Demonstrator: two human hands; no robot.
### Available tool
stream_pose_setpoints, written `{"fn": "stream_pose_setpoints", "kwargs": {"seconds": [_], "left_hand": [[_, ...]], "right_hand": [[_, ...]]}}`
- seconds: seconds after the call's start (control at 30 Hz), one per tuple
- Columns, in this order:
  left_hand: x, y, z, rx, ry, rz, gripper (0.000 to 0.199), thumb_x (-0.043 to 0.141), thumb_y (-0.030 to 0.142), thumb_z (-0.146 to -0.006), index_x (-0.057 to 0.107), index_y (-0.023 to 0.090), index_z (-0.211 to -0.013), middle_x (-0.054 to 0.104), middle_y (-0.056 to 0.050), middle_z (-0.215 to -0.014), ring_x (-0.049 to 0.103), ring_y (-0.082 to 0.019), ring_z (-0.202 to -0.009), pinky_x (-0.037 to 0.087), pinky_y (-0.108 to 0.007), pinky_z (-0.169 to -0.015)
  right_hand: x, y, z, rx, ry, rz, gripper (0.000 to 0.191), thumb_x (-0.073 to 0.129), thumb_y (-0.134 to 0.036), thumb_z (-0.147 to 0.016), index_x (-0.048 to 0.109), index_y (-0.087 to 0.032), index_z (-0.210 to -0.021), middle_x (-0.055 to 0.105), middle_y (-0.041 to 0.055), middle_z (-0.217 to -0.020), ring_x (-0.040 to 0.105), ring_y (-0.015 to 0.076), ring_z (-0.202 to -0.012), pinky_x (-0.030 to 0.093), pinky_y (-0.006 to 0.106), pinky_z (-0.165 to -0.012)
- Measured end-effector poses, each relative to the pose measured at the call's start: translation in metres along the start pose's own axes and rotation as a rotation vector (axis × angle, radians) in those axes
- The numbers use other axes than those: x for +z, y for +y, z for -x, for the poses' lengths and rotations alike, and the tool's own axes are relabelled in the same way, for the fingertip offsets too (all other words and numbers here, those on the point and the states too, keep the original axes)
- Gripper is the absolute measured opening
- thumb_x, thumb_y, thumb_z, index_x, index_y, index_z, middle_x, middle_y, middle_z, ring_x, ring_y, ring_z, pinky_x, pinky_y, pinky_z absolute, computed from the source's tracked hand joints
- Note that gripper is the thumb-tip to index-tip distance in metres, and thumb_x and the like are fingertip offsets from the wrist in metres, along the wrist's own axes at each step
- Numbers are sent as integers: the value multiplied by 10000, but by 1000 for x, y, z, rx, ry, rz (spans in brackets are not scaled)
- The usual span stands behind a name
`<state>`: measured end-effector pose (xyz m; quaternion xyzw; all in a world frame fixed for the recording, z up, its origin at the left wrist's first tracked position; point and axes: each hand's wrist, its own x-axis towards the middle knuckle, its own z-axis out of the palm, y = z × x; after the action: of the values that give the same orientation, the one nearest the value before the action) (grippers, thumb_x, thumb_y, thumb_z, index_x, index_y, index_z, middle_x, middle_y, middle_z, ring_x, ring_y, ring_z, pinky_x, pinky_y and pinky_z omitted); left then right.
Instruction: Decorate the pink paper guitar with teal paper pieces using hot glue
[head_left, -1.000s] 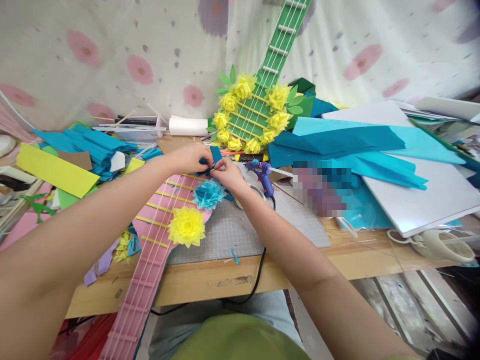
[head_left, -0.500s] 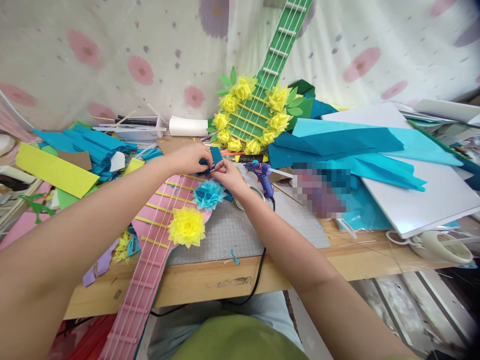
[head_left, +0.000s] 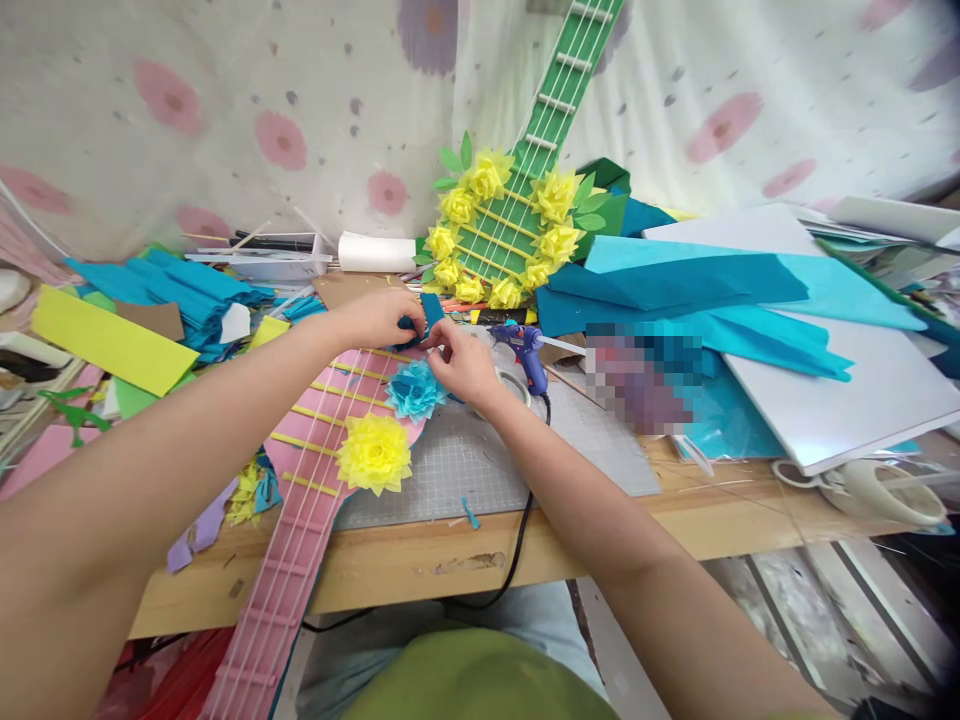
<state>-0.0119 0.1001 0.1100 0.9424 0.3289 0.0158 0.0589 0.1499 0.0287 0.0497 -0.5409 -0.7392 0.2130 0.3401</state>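
A pink paper guitar (head_left: 296, 540) with white strings lies slanted over the table's front edge. On its body sit a yellow paper flower (head_left: 374, 454) and a light blue paper flower (head_left: 415, 390). At the far end of the body, my left hand (head_left: 382, 322) pinches a dark teal paper piece (head_left: 433, 310). My right hand (head_left: 459, 362) is beside it, thumb and fingertips drawn together at the paper's near edge; whatever they hold is too small to make out.
A purple glue gun (head_left: 523, 352) lies right of my hands on a grey cutting mat (head_left: 480, 470). Behind stands a green paper guitar (head_left: 559, 105) with yellow flowers. Teal paper (head_left: 675, 285) and a white board (head_left: 862, 385) cover the right; a cup (head_left: 889, 492) is near the edge.
My right hand has turned, its back and fingers now showing more, and shifted slightly right at the wrist. My left hand stays in place on the teal paper.
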Motion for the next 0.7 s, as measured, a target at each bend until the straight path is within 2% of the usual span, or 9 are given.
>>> {"fn": "stream_pose_setpoints", "kwargs": {"seconds": [0.13, 0.33, 0.7], "left_hand": [[-1, 2, 0, -12, -5, -5, 260, 489, 185, -690, 724, 217, -798, 705, 4, -858, 607, -164, -839, 448, -243, -770], [-4, 5, 0, -13, -5, -6, 257, 493, 180, -685, 728, 212, -784, 709, 0, -839, 609, -164, -824, 452, -240, -751], [-1, 1, 0, -10, 14, 33, 216, 497, 226, -698, 710, 205, -721, 699, -1, -792, 606, -160, -790, 442, -234, -713]], "right_hand": [[-5, 1, 0, -88, -38, 146, 226, 449, -204, -755, 562, -218, -951, 647, 40, -833, 566, 209, -754, 342, 281, -636], [-7, 1, -2, -163, -69, 254, 233, 434, -209, -783, 566, -214, -976, 636, 52, -844, 560, 213, -834, 329, 275, -649], [-7, 1, -5, -280, -102, 329, 263, 382, -187, -810, 577, -199, -985, 635, 60, -841, 567, 205, -831, 311, 275, -618]]}}
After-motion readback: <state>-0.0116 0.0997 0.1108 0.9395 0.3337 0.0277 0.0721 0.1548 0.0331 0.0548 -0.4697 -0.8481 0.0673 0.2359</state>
